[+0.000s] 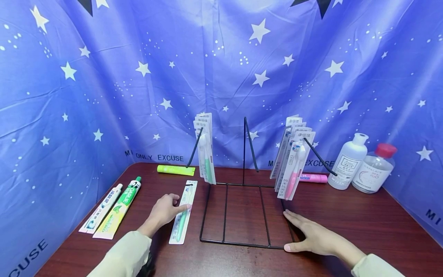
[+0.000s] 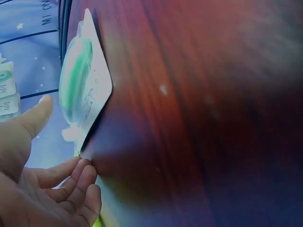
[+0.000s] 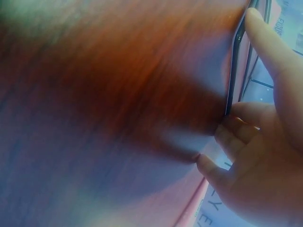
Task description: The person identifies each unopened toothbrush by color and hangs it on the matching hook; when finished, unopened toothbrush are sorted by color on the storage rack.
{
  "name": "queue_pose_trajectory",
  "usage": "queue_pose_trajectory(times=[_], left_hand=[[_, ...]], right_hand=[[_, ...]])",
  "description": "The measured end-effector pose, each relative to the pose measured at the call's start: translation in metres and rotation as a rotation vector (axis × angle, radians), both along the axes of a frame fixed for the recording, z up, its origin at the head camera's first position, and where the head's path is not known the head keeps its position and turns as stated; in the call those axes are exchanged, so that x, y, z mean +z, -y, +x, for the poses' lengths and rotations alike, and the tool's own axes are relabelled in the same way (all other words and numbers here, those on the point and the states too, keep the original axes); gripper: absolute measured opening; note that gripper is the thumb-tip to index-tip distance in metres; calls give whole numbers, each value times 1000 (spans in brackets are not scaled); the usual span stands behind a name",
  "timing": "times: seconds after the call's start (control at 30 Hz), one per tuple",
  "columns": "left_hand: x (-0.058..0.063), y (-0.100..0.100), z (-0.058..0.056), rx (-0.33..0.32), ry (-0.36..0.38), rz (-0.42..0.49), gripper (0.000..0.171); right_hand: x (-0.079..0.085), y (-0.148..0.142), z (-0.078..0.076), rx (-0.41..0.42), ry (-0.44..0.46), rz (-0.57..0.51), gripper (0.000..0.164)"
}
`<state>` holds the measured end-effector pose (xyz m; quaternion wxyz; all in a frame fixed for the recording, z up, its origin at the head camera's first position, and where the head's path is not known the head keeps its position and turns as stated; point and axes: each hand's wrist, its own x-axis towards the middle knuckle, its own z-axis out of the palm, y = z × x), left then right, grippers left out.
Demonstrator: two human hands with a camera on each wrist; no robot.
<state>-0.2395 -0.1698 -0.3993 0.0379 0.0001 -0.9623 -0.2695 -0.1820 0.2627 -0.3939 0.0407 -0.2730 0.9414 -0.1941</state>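
A packaged toothbrush (image 1: 182, 215) with a green handle lies flat on the table. My left hand (image 1: 166, 211) is at its left edge, with loosely bent fingers low by the table and the thumb over the pack. In the left wrist view the thumb stands apart from that pack, and the left hand (image 2: 52, 179) holds nothing. With extended fingers and thumb, my right hand (image 1: 313, 234) touches the right side of the black wire rack (image 1: 245, 244). The right wrist view has this hand (image 3: 260, 142) against the rack's dark bar (image 3: 233, 66).
Packaged toothbrushes hang on the rack's left hook (image 1: 207, 154) and right hook (image 1: 294, 165); its middle hook (image 1: 251, 148) is bare. Two toothpaste tubes (image 1: 117, 211) lie left. A yellow-green tube (image 1: 175, 170), a pink tube (image 1: 313, 178) and two bottles (image 1: 347, 163) are farther back.
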Motion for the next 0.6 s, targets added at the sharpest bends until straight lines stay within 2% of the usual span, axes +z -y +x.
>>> queue_pose_trajectory(times=[0.17,0.4,0.5,0.6], left_hand=[[1,-5,-5,45,8,-48,56],[9,-13,-9,143,118,-50,34],[14,-18,-8,179,168,-60,34],[16,-20,-7,181,186,-51,38]], right_hand=[[0,0,0,0,2,2,93],[1,1,0,-1,5,-2,94],[2,1,0,-1,0,-3,94],[1,0,1,-2,2,-5,94]])
